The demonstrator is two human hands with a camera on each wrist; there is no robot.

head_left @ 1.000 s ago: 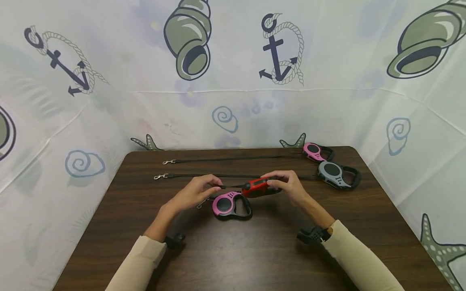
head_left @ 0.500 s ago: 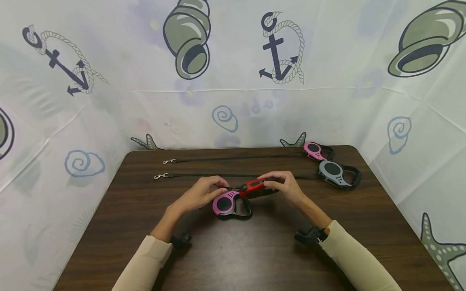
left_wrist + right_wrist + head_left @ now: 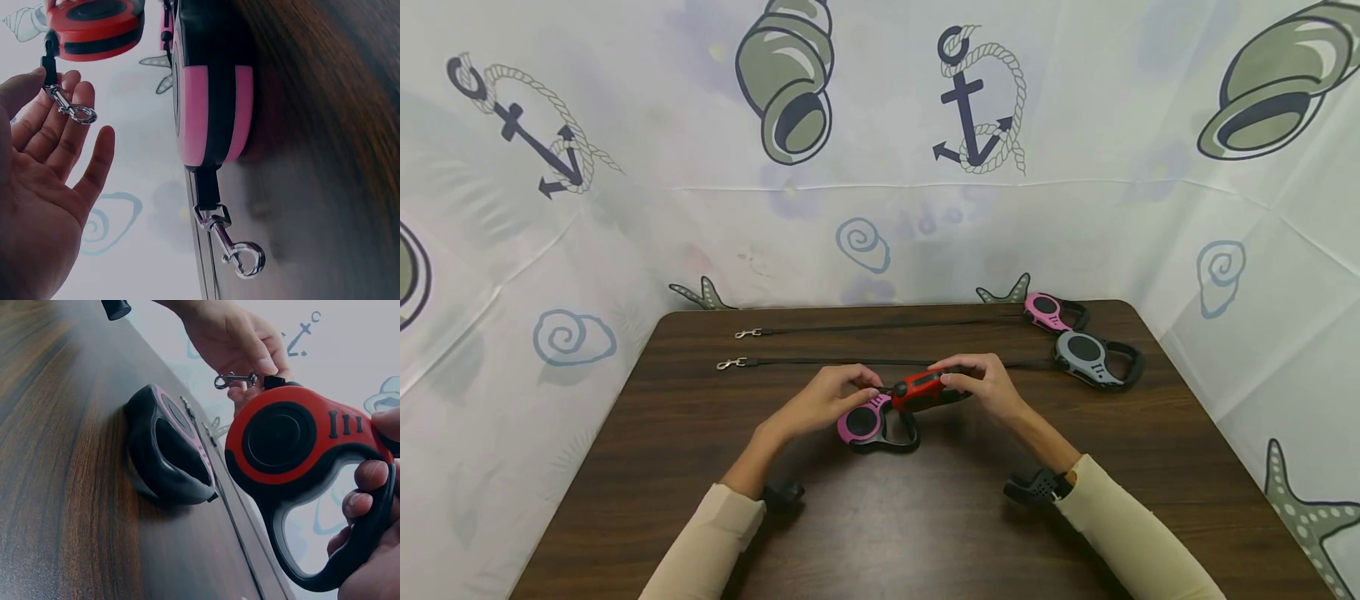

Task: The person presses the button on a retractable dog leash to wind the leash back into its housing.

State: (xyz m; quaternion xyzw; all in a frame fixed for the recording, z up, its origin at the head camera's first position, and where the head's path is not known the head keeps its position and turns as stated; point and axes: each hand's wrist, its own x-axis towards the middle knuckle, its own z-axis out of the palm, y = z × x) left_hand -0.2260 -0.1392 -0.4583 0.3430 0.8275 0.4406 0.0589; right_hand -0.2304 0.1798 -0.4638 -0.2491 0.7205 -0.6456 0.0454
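Note:
My right hand (image 3: 990,387) grips the handle of a red and black retractable dog leash (image 3: 278,434), held up above the table. With thumb and fingers, my left hand (image 3: 824,402) pinches the short black strap (image 3: 49,70) at the leash's outlet. A silver snap hook (image 3: 80,114) dangles from that strap across the left fingers in the left wrist view. Below both hands, a pink and black retractable leash (image 3: 861,423) rests on the table. Its own metal clip (image 3: 240,255) shows in the left wrist view and is hidden behind the left hand in the head view.
At the back right of the brown table (image 3: 880,517) lie another pink leash (image 3: 1043,310) and a grey leash (image 3: 1081,350). Their black cords run left to silver clips (image 3: 731,364). A patterned cloth (image 3: 880,108) hangs behind and at the sides.
My left hand has moved right, bringing the strap end up to the red leash, and the stretch of cord between them has shortened. The red leash has shifted slightly left.

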